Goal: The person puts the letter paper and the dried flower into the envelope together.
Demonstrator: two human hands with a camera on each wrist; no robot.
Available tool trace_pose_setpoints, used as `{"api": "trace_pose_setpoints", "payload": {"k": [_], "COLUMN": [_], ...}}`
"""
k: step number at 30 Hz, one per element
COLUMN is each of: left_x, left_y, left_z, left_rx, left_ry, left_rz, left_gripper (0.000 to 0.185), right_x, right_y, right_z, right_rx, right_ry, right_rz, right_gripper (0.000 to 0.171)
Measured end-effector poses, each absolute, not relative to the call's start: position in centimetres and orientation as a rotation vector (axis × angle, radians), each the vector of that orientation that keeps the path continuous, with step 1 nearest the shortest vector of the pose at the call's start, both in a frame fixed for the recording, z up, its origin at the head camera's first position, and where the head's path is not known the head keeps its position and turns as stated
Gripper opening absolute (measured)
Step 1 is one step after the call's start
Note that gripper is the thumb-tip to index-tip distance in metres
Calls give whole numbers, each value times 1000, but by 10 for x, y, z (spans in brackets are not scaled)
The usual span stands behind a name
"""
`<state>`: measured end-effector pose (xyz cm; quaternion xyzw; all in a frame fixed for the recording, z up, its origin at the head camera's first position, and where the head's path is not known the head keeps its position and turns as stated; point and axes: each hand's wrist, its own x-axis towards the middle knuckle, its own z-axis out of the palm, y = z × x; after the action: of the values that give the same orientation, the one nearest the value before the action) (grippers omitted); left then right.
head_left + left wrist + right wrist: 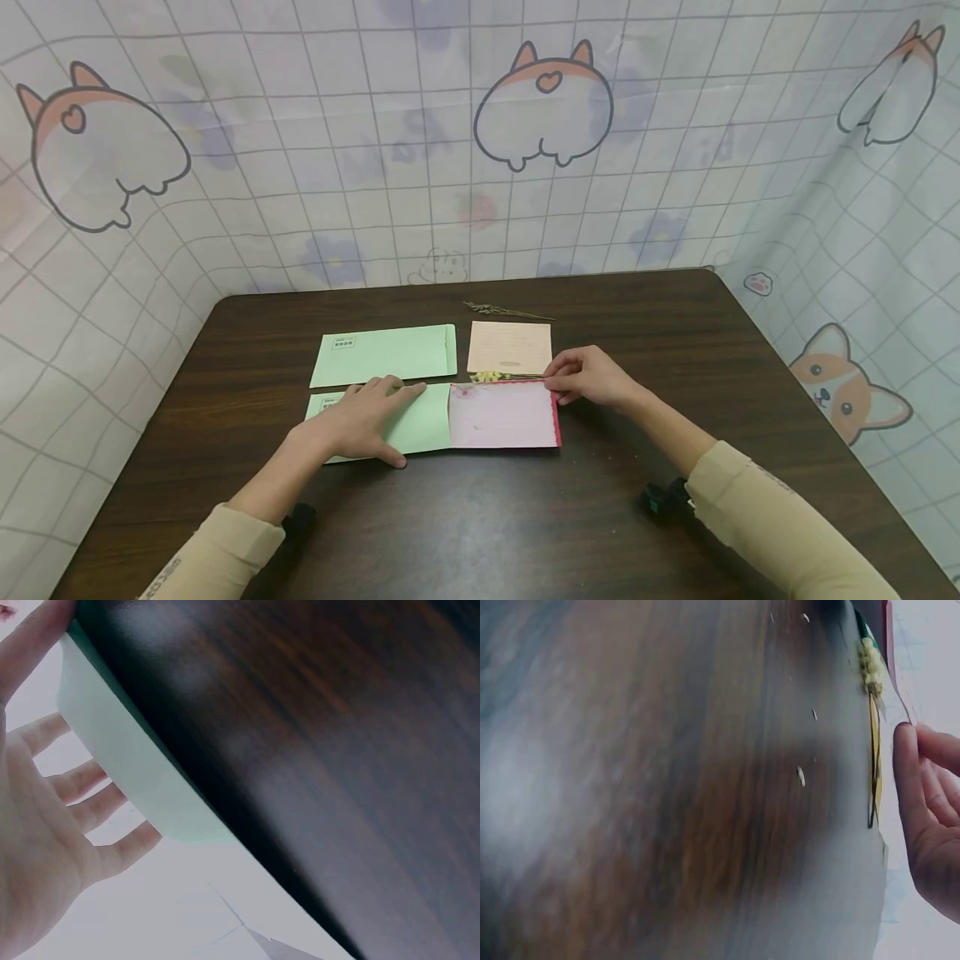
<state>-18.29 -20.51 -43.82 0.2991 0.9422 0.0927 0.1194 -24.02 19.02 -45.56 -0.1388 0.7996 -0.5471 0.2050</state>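
My left hand (367,421) lies flat, fingers straight, on the nearer green envelope (427,421); the left wrist view shows the same palm (52,825) spread over the pale green paper (127,772). A pink card (502,417) with a red edge lies against that envelope's right end. My right hand (588,379) has its fingers curled at the card's far right corner and appears to pinch it. A yellow flower sprig (491,377) lies along the card's far edge, its stem ending just short of those fingers. In the right wrist view the sprig (871,675) lies beside my curled fingers (930,802).
A second green envelope (390,354) and a peach card (510,346) lie farther back, with a thin dried sprig (506,312) behind them. All rest on a dark wooden table (675,350). Printed plastic sheeting (480,167) walls in three sides.
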Motion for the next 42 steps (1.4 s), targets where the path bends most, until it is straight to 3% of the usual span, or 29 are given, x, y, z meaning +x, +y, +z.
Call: {"api": "trace_pose_setpoints", "payload": {"k": [42], "left_x": [-184], "left_y": [-203], "left_z": [-435], "left_rx": [879], "left_ry": [2740], "left_rz": [253], "left_gripper": [107], "right_x": [-235], "right_y": [117], "right_z": [-466], "right_rx": [-394], "right_ry": [2101], "right_rz": [-1688], "right_gripper": [18]}}
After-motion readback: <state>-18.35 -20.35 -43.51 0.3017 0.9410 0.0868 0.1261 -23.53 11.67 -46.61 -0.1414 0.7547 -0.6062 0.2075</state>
